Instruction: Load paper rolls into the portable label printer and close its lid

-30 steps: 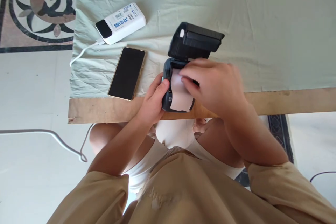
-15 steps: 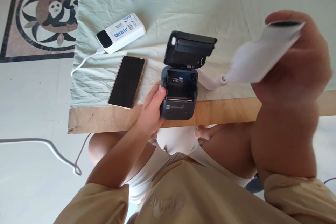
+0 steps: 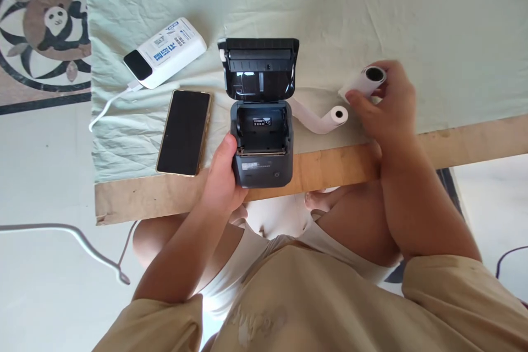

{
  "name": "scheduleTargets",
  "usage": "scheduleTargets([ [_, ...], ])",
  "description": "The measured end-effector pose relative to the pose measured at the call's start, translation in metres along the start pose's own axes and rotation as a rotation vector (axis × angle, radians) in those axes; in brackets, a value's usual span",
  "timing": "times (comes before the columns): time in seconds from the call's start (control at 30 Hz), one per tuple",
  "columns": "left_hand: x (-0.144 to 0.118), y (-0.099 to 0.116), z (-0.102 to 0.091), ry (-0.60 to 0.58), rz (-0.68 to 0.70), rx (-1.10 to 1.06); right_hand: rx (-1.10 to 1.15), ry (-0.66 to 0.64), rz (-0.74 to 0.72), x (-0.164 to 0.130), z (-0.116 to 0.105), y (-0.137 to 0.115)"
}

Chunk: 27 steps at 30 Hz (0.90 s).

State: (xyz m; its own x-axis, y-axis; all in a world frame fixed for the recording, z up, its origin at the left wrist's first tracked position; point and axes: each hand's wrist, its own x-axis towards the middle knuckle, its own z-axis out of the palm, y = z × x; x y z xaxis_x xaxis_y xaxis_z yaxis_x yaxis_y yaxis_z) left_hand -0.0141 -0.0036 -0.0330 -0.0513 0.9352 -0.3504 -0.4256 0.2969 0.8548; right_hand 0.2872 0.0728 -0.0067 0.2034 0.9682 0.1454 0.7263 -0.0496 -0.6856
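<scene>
the person's left hand point(image 3: 220, 179) is clamped on the left side of the open printer point(image 3: 263, 168). right of the printer, the right hand point(image 3: 390, 102) grips a large paper roll point(image 3: 361, 86) between thumb and fingers; a small paper roll point(image 3: 330, 122) lies between that hand and the printer. phone point(image 3: 184, 132): left of printer.

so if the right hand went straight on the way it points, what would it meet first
Past the roll it holds, the right hand's way looks free as far as the picture shows, with just cloth along that line; its height above the cloth is hard to judge.
</scene>
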Motion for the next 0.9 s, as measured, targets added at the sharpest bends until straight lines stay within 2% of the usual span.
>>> scheduleTargets([
  [0.13,-0.001,0.001,0.003,-0.007,0.023,0.003,-0.137,-0.058,0.012,-0.008,-0.001,0.008],
  [0.27,0.002,0.0,0.007,-0.001,0.036,-0.004,-0.082,0.152,-0.266,-0.032,-0.018,-0.006],
  [0.3,0.002,0.0,0.008,0.001,0.042,0.003,-0.085,0.165,-0.311,-0.039,-0.02,-0.011],
  [0.33,0.003,0.0,0.008,0.001,0.048,0.014,-0.095,0.133,-0.333,-0.044,-0.021,-0.015],
  [0.4,0.004,-0.001,0.008,0.0,0.06,0.039,-0.114,-0.013,-0.369,-0.052,-0.016,-0.02],
  [0.5,0.005,-0.002,0.007,0.001,0.077,0.056,-0.161,-0.198,-0.408,-0.055,0.002,-0.022],
  [0.6,0.004,-0.001,0.007,0.018,0.059,0.026,-0.162,-0.254,-0.396,-0.053,0.018,-0.017],
  [0.67,0.002,0.001,0.01,0.045,0.032,-0.021,-0.081,-0.246,-0.374,-0.051,0.022,-0.012],
  [0.8,-0.004,0.007,0.018,0.066,-0.018,-0.15,0.218,-0.219,-0.246,-0.047,0.024,-0.004],
  [0.9,-0.005,0.009,0.02,0.056,-0.03,-0.197,0.529,-0.281,-0.089,-0.047,0.023,-0.008],
])
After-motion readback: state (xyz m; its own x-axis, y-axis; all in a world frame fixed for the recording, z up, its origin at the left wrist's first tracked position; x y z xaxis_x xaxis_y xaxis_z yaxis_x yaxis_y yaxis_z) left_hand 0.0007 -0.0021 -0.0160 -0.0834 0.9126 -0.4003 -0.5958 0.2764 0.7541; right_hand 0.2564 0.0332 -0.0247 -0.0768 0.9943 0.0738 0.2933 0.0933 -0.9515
